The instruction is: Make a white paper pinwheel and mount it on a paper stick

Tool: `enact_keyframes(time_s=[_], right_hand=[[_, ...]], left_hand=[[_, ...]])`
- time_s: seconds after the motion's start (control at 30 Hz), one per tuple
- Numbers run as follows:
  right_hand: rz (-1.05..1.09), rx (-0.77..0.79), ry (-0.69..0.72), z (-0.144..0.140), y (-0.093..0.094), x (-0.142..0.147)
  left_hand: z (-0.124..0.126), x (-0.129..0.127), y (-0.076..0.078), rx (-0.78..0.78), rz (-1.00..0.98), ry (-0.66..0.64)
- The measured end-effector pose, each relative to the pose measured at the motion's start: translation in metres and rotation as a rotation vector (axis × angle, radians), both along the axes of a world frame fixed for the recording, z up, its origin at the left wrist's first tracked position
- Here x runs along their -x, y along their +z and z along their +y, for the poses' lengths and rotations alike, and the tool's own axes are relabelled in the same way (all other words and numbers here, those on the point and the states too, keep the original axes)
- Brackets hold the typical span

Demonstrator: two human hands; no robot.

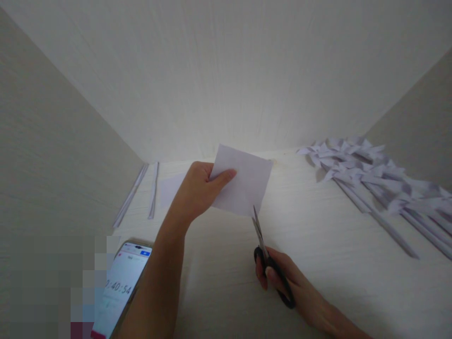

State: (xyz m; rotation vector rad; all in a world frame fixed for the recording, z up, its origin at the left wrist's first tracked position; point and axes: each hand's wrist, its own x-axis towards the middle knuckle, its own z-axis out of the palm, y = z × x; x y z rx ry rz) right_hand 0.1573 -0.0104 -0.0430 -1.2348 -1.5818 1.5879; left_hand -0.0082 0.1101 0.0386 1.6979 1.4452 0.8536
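My left hand (pixel 203 188) grips a square sheet of white paper (pixel 247 181) by its left side, thumb on top and fingers hidden behind it. The sheet is held up, tilted above the table. My right hand (pixel 282 273) holds scissors (pixel 263 245) with black handles, fingers through the loops. Their blades are slightly parted and point up at the paper's lower right corner. One tip overlaps the sheet's lower edge; I cannot tell whether it has cut in.
On the right lie several folded-paper pinwheels (pixel 363 165) with rolled paper sticks (pixel 377 219). Two paper sticks (pixel 153 190) lie at the left, near another white sheet (pixel 171 188). A phone (pixel 123 278) showing a timer stands at lower left. Pale walls enclose the wooden surface (pixel 219 273).
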Motion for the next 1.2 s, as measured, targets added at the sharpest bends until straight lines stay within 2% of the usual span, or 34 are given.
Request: enact_keyframes(time_s=[0.27,0.53,0.77,0.97,1.2], right_hand=[[0.010,-0.006,-0.013,0.0000,0.0022,-0.0024],[0.027,-0.007,-0.047,0.0011,0.0035,-0.0004],[0.050,0.032,-0.074,0.0023,0.0058,0.0011],[0.077,0.048,-0.071,0.0018,0.0053,0.0009],[0.060,0.030,-0.042,0.0010,0.0010,-0.0009]], left_hand=[[0.0082,-0.0006,-0.0008,-0.056,-0.008,0.033],[0.0097,-0.0065,-0.0051,-0.039,0.019,-0.051],[0.0094,-0.0060,-0.0040,-0.027,0.009,-0.038],[0.0080,-0.0050,0.0004,-0.028,0.014,-0.016],[0.0081,-0.0053,-0.0016,-0.027,0.025,-0.026]])
